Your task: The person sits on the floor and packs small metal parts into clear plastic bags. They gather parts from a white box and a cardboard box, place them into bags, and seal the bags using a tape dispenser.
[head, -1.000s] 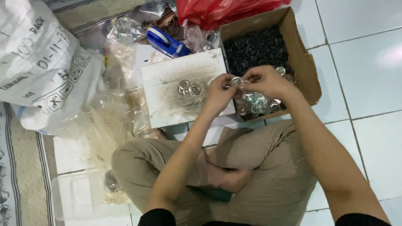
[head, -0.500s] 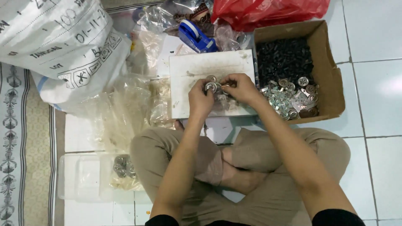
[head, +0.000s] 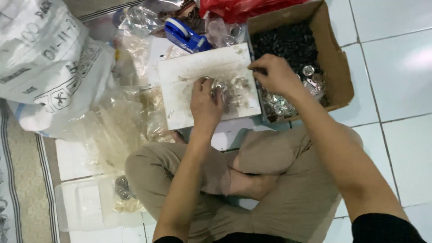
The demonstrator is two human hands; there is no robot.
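Head view, person seated cross-legged on a white tiled floor (head: 396, 58).

Left hand (head: 204, 101): rests palm down on the white board (head: 189, 85), near the middle of its near edge. Fingers curled over small silver round parts (head: 221, 86) lying on the board; the fingertips touch them, but whether any part is actually pinched cannot be told.

Right hand (head: 275, 74): sits over the left wall of the cardboard box (head: 335, 67), just past the board's right edge. Fingers drawn together at the tips, narrow; what they pinch, if anything, is hidden.

Box contents: black small parts (head: 288, 42) fill the far half; shiny silver caps (head: 312, 78) lie in the near half, partly under the right hand.

Surroundings: blue tape dispenser (head: 184, 35) just beyond the board's far edge. Red plastic bag (head: 243, 6) at the box's far-left corner. Large white printed sack (head: 42, 58) well to the left. Crumpled clear plastic bags (head: 121, 121) between sack and board. Clear flat container (head: 90, 202) on the floor by the left knee.
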